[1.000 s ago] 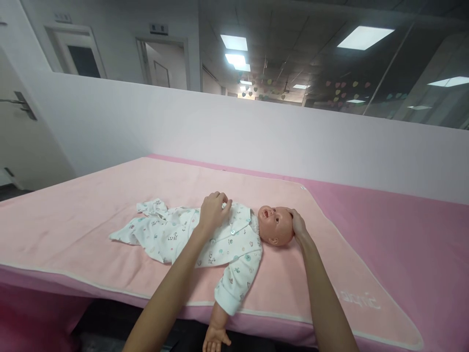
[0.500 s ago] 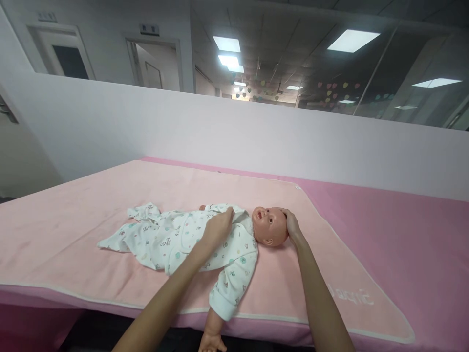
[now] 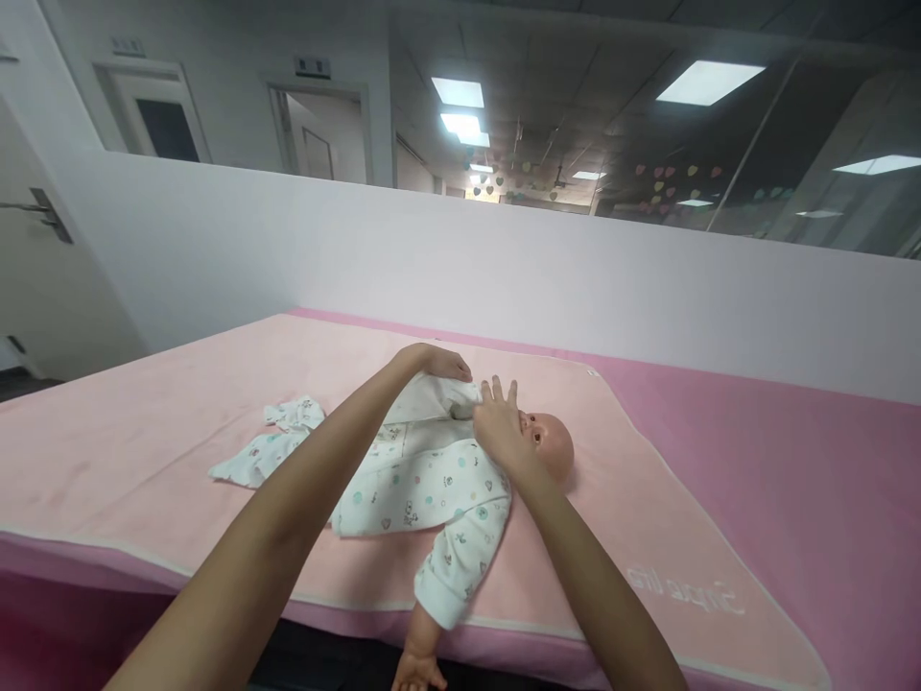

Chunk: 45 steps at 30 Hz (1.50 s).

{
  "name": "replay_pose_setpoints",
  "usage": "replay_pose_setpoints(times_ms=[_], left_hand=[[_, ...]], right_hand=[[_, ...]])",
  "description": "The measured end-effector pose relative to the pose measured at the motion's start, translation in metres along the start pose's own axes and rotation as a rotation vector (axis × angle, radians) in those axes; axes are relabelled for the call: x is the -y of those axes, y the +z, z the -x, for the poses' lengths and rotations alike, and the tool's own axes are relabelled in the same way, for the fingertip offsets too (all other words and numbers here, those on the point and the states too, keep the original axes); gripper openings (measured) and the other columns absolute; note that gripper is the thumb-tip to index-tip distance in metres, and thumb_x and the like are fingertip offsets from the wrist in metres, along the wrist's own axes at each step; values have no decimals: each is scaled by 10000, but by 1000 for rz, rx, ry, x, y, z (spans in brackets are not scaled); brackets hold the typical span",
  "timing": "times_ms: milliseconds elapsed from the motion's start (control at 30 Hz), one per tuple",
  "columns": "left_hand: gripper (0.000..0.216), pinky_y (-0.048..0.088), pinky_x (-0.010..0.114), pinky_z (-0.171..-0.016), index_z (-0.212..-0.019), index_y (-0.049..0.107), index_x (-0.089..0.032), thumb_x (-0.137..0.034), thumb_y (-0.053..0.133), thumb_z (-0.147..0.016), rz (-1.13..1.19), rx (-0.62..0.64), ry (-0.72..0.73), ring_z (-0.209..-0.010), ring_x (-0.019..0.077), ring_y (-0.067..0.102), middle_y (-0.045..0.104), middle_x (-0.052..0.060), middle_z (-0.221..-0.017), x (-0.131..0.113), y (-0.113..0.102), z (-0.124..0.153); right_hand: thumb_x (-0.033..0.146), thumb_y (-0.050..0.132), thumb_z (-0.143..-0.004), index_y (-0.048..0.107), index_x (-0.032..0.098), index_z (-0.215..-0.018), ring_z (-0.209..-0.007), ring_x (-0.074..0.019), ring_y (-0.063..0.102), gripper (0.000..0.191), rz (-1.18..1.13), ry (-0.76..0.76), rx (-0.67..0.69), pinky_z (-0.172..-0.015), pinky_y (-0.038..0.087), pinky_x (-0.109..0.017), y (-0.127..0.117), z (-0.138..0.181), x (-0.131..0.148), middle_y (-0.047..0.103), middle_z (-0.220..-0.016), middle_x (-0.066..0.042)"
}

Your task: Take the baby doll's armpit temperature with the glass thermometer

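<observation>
Gripping a fold of the suit (image 3: pixel 424 475) at its far sleeve (image 3: pixel 440 392) with the left hand (image 3: pixel 440 365), fingers curled shut over the white cloth and raising it off the chest. Resting the right hand (image 3: pixel 496 422) open at the collar, fingers spread and pointing away, half covering the face of the doll (image 3: pixel 553 449); cannot tell whether the thumb pinches any cloth beneath. Lying face up across the towel (image 3: pixel 179 422), head to the right, suit legs trailing flat to the left. Hanging over the near edge of the table (image 3: pixel 791 461): the near sleeve (image 3: pixel 460 566) and the bare doll hand (image 3: pixel 415 672) below it. Behind, a white wall (image 3: pixel 504 259) with glass above.

Judged as work on the far arm: drawing cloth up at that shoulder while steadying the trunk. Calls for a light hold at the neck, slack in the sleeve, and care against sliding the body toward the edge where one arm already dangles.

Against half a second ago: no longer cupping the crown with the right hand, now forward at the collar and hiding part of the face. No longer flat on the chest with the left, now reaching across to the far side and lifting cloth. Rumpled higher at the suit front, pulled in a little at the legs; otherwise in much the same place on the towel.
</observation>
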<state>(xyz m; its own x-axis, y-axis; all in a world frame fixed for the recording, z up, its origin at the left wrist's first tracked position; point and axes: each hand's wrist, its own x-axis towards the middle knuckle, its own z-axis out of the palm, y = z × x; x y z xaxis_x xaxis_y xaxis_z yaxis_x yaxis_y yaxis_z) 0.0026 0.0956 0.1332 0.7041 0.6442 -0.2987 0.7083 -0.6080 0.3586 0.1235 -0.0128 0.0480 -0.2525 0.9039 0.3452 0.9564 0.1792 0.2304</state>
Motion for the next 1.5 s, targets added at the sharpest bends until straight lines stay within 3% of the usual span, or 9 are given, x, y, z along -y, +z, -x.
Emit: replay_pose_setpoints(times_ms=[100,333,467,600,767,933,1067,1233,1500], left_hand=[[311,394,253,-778,-873,682,-201,-409,557,-679,98,-39,40,-911,214,563,654,48,-1036,-1,2,0],[144,404,217,-554,-586,669,-197,-339,651,-571,442,-207,271,-569,157,566,663,15,-625,3,41,22],[117,389,245,-512,-622,675,-221,-320,628,-582,227,-86,101,-471,159,533,601,10,-503,-17,77,34],[294,395,317,-616,-595,645,-184,-410,516,-732,-257,-503,17,-634,236,583,620,91,-612,-48,110,34],[327,370,270,-589,-780,635,-174,-385,391,-828,-238,-659,6,-674,208,586,633,91,-757,-47,133,21],[267,358,239,-570,-800,629,-216,-414,449,-793,142,-628,142,-699,172,556,625,27,-777,-22,138,21],[233,354,220,-529,-750,608,-189,-407,524,-738,424,-650,205,-613,132,500,589,5,-726,-16,137,27],[320,288,191,-432,-721,558,-157,-476,577,-704,875,-570,224,-455,76,390,455,-42,-531,-10,134,24],[386,313,182,-446,-786,602,-135,-460,694,-600,1348,-655,135,-467,60,429,527,-34,-572,8,136,16]], right_hand=[[68,462,-757,662,112,-887,-1240,-336,309,242,41,17,15,-998,111,-576,1,-3,-3,515,-1196,-178],[197,436,-815,647,212,-757,-1153,-288,406,219,-271,176,-320,-988,87,-600,-46,70,-54,596,-1063,-76],[316,405,-851,634,247,-869,-1104,-235,470,240,-537,226,-403,-980,241,-514,-84,103,-76,621,-1009,-33],[357,431,-845,635,259,-896,-1133,-229,458,231,-603,238,-510,-959,320,-454,-98,119,-76,610,-1047,-32],[350,445,-841,639,251,-885,-1063,-223,517,221,-485,273,-542,-991,292,-479,-52,161,-59,649,-953,-34],[336,421,-839,647,232,-843,-899,-244,596,249,-363,397,-458,-925,348,-493,31,227,-55,677,-842,-51],[341,423,-791,649,184,-819,-835,-275,599,277,-298,545,-394,-833,416,-486,59,257,-56,672,-830,-100],[260,391,-769,530,151,-1099,-968,-250,557,374,-422,625,-409,-801,467,-402,24,207,-18,605,-1053,-113],[98,380,-736,497,107,-1153,-812,-241,561,433,-383,237,-302,-728,450,-364,19,54,43,622,-815,-114]])
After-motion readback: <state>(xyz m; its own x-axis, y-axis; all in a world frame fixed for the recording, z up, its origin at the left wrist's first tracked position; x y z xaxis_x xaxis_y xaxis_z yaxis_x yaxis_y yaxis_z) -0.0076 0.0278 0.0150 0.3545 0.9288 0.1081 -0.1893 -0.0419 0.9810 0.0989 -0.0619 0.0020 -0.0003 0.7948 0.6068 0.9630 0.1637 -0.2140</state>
